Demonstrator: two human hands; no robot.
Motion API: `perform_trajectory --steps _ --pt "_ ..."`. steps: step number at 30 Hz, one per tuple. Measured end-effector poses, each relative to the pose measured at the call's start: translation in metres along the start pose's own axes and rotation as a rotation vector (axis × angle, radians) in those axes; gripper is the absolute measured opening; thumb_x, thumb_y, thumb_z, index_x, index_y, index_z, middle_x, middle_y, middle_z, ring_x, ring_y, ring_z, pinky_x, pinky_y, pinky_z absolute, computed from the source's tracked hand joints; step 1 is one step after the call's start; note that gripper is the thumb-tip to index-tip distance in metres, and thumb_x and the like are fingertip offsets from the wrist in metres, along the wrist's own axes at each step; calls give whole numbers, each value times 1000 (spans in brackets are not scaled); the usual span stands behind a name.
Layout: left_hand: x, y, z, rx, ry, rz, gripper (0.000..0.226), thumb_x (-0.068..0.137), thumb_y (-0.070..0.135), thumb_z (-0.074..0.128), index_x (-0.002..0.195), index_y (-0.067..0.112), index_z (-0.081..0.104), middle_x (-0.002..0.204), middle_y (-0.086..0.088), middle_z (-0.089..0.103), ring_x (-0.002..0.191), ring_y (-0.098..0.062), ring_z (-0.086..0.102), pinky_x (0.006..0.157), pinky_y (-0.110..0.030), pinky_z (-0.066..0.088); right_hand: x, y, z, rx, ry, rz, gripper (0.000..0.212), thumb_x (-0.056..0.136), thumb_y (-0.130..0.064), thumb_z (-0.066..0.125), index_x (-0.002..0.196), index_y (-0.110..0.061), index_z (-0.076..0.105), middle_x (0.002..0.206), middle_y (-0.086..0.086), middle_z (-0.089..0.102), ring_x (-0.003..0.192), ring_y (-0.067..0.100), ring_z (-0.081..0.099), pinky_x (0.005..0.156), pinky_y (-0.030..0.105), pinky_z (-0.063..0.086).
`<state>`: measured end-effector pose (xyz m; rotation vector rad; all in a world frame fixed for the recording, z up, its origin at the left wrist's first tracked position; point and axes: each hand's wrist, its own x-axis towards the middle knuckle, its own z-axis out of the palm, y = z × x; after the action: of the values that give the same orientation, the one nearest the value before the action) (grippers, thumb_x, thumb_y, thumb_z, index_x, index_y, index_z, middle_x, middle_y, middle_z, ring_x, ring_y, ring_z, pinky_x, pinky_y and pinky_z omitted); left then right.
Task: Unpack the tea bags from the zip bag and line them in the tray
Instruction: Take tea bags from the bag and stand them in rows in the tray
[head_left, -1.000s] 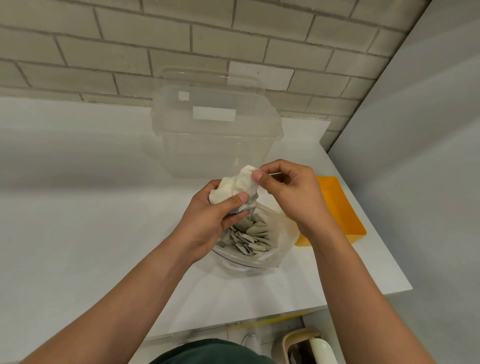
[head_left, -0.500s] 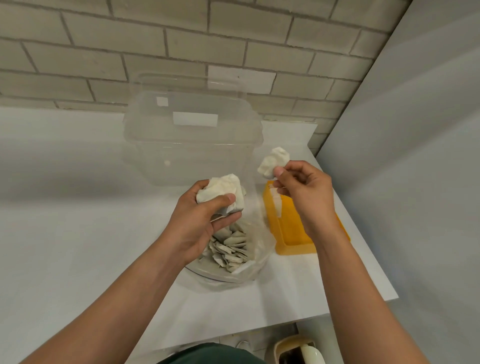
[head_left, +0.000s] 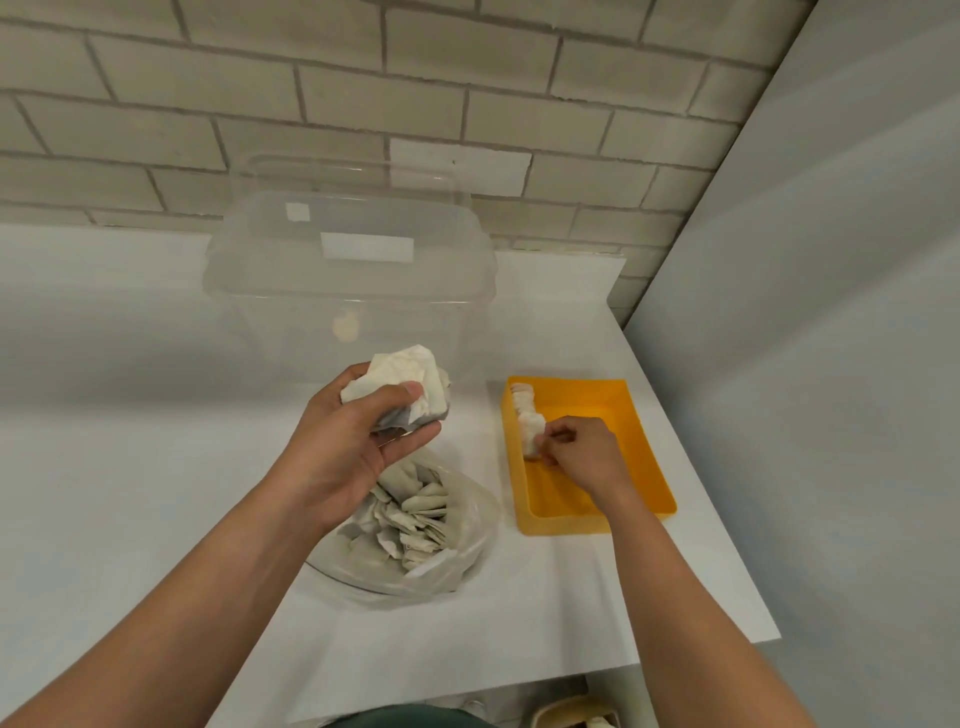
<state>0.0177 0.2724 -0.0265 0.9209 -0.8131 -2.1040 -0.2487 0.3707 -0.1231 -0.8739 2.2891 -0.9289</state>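
The tea bag (head_left: 531, 439) being set down is inside the tray (head_left: 647, 457), against the tray's left wall. It sits at the near end of a short row of tea bags (head_left: 522, 402) that begins in the tray's far left corner. The row runs along the tray's long side, from far to near, so the next free spot appears to be along the same wall, toward the tray's near end.

The right hand (head_left: 579, 454) is inside the tray, reaching in from the near right. Its thumb and fingertips pinch the tea bag, which lies to the left of the fingers and touches the row. This is clearly the hand nearer the tray.

The left hand (head_left: 353, 447) is well to the left of the tray, level with its far half. It grips a bunch of tea bags (head_left: 408, 379) between the curled thumb and fingers. The coming move probably turns on this: the right hand lets go and crosses left out of the tray to draw the next bag from that bunch.

The zip bag (head_left: 467, 519) lies on the table (head_left: 130, 467), left of the tray's near end and just below the left hand. It is open, with many bags inside. A clear tub (head_left: 353, 291) stands beyond it, left of the tray's far end.
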Motion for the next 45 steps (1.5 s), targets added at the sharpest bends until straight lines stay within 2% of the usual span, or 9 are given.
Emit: perform_trajectory --steps 3,8,13,18,22,26,33,39,45 --pt "0 -4 3 3 13 -11 41 90 -2 72 129 3 63 132 -22 67 107 -35 75 82 -40 63 5 3 5 -48 -29 4 8 83 -22 80 90 -24 78 76 -6 77 81 14 74 88 41 60" --pt "1 -8 7 11 16 -26 39 92 -1 69 130 0 61 131 -23 67 112 -35 73 84 -40 63 6 3 7 -158 -57 12 26 73 -29 90 93 -25 74 85 -9 73 88 13 69 77 27 51" --pt "0 -11 10 45 -21 -50 33 97 1 60 130 1 62 130 -24 68 116 -36 71 83 -38 63 8 3 14 -269 -20 -8 31 77 -33 87 104 -20 78 102 1 78 99 22 70 88 35 56" --pt "-2 -12 13 77 -17 -58 31 97 2 59 128 1 63 130 -26 67 117 -41 69 79 -40 63 1 -3 6 -303 28 -34 45 79 -37 85 118 -20 73 104 0 76 104 22 68 88 36 55" --pt "-1 -13 16 51 -30 -57 37 97 1 62 134 2 59 132 -28 65 115 -45 69 81 -44 62 -29 -47 -15 -14 171 -213 20 90 -36 76 108 -27 75 90 -14 73 85 5 68 74 21 51" --pt "-1 -17 22 55 -28 -42 40 94 -2 66 133 -1 57 132 -30 64 115 -46 69 78 -41 63 -74 -105 -27 360 66 -411 5 92 -24 76 94 -21 79 79 -8 75 75 11 71 73 26 58" --pt "-4 -20 30 106 -96 10 53 86 -4 75 133 4 52 129 -23 68 107 -33 75 79 -40 65 -85 -128 -18 279 -116 -403 16 86 -31 83 99 -24 79 86 -10 76 76 11 72 76 31 61" --pt "-8 -20 30 138 -92 38 53 77 -8 80 123 8 58 123 -21 67 99 -28 76 81 -37 64 -77 -129 -16 223 -149 -385 5 89 -28 78 93 -25 79 82 -12 76 73 3 70 74 27 58" --pt "-5 -18 27 3 -103 -75 26 98 -2 54 123 4 60 115 -24 64 109 -39 72 82 -45 64 -68 -130 -22 128 -85 -457 11 90 -28 77 101 -27 80 86 -14 76 78 5 70 77 33 59"
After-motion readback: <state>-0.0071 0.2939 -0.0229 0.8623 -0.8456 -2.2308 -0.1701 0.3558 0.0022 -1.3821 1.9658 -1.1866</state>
